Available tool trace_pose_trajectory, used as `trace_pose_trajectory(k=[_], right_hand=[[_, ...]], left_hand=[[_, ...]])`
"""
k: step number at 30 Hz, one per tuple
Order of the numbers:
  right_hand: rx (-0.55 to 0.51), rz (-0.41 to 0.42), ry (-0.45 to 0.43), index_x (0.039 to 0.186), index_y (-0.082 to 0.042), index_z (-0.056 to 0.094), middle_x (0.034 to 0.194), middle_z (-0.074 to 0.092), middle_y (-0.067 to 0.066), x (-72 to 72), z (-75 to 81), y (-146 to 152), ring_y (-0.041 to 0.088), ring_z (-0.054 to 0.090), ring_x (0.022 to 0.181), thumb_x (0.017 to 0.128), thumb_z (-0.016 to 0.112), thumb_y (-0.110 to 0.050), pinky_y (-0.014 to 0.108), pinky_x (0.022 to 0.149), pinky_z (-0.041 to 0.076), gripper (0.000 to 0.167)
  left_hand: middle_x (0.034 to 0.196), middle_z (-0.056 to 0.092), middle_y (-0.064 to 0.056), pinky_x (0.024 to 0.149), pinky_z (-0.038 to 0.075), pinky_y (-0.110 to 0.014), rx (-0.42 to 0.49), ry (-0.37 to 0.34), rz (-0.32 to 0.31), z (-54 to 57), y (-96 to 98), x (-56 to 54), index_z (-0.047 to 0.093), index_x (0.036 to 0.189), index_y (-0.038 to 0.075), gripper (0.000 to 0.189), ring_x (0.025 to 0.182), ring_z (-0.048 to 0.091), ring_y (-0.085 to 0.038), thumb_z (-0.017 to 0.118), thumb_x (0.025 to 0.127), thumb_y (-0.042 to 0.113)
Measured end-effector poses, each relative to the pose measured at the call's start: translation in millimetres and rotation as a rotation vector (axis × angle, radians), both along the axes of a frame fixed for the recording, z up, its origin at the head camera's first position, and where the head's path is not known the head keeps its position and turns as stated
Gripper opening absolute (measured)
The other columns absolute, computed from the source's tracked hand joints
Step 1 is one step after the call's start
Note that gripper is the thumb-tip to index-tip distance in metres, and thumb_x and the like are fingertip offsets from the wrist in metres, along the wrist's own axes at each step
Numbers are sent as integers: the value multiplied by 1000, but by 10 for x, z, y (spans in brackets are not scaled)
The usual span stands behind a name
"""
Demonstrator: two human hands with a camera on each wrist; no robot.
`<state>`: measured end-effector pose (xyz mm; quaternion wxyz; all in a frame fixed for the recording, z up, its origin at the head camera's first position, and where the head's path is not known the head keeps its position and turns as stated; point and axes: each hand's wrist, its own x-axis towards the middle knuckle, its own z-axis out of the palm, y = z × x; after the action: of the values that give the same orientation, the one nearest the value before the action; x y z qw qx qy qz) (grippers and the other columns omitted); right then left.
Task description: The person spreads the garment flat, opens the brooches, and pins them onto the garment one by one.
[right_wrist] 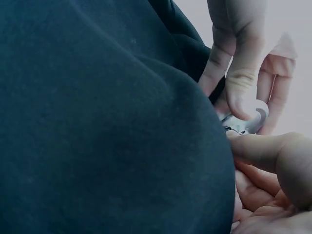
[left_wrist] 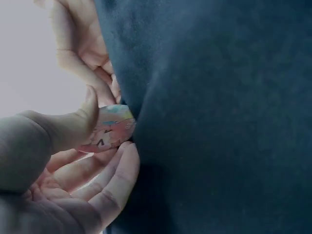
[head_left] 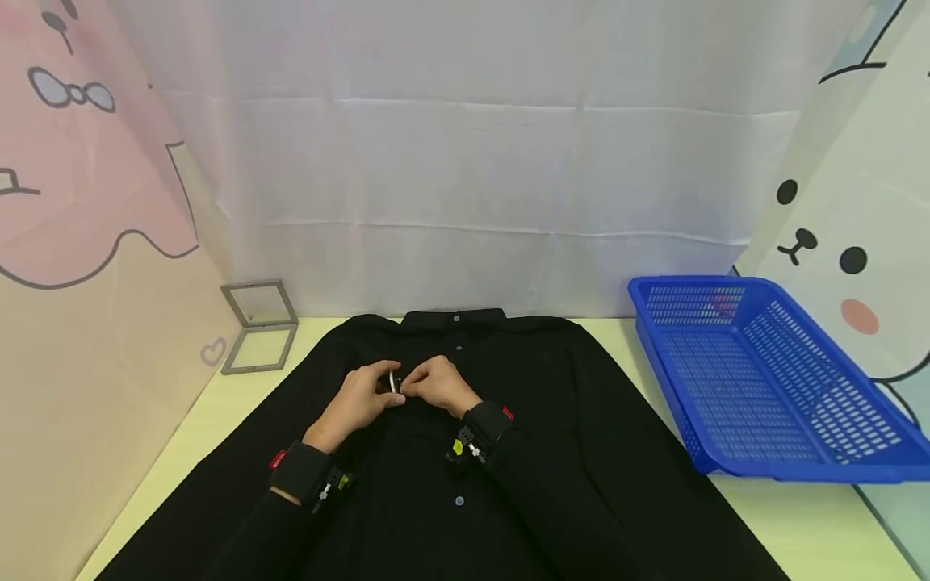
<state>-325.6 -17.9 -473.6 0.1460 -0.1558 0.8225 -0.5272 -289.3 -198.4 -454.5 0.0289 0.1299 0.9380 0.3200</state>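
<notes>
A round pin badge is held on edge just above the chest of a black button-up shirt. Its face, printed with a pink-haired cartoon figure, shows in the left wrist view. My left hand grips the badge by its rim between thumb and fingers. From the right, my right hand pinches at the badge's back, close against the shirt cloth. In the right wrist view the pale rim and back of the badge show, while the right fingertips are partly hidden.
The shirt lies spread across a pale yellow table, collar at the far edge. A blue plastic basket stands on the right. At the back left a hinged grey frame leans against the wall. White cloth hangs behind the table.
</notes>
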Motion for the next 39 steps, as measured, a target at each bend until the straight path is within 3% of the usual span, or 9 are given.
trace_pose_trajectory(k=[3,7,12,16,19,26,31,35,39], right_hand=[[14,9,0,96,-3,83,99,79,11,10,-6,11,13,65,80,94,75,-9,23,69,52,10],[58,32,22,98,-3,83,100,80,10,15,10,29,17,68,86,95,74,-8,23,72,53,11],[181,63,96,101,-6,83,103,80,8,4,38,56,21,69,94,95,73,-7,27,78,55,12],[309,78,165,105,-11,82,108,79,5,-1,64,84,24,69,99,97,72,-10,42,88,55,14],[395,72,209,112,-12,80,116,77,5,-5,90,112,26,68,105,97,72,-14,49,91,53,17],[486,47,256,127,-4,71,129,67,15,-24,171,229,29,65,113,100,68,-11,40,94,56,28],[549,43,257,123,-5,74,127,65,16,-37,207,305,31,63,116,100,68,-12,41,97,55,25],[572,40,253,119,-7,76,125,64,15,-54,207,337,30,64,112,98,70,-13,41,92,56,22],[583,36,255,118,-9,76,125,63,14,-51,212,353,32,64,113,97,71,-14,43,90,57,22]], left_hand=[[119,67,-22,74,59,-36,6,11,-24,-45,13,-6,55,144,-3,58,91,70,-28,77,93,11],[137,54,-30,85,59,-44,2,34,-40,-119,40,7,49,149,-5,63,105,66,-36,75,94,11],[130,59,-25,90,56,-49,28,26,11,-155,55,8,50,144,-6,60,110,64,-38,77,94,15],[123,63,-20,90,56,-48,60,10,63,-143,59,4,54,137,-3,54,110,65,-36,78,94,19],[116,66,-17,92,55,-51,56,23,60,-142,71,6,57,137,-3,54,110,65,-35,77,95,24],[124,65,-26,96,52,-57,-7,73,31,-141,141,47,60,137,-7,57,113,62,-42,77,94,26],[123,64,-27,95,53,-56,-57,55,81,-120,182,69,62,135,-8,57,110,63,-41,79,92,24],[121,66,-26,94,53,-55,-109,51,106,-116,188,57,65,130,-6,52,110,64,-40,83,87,17],[112,69,-19,90,54,-51,-67,44,126,-122,180,27,66,121,-2,45,102,66,-34,86,81,6]])
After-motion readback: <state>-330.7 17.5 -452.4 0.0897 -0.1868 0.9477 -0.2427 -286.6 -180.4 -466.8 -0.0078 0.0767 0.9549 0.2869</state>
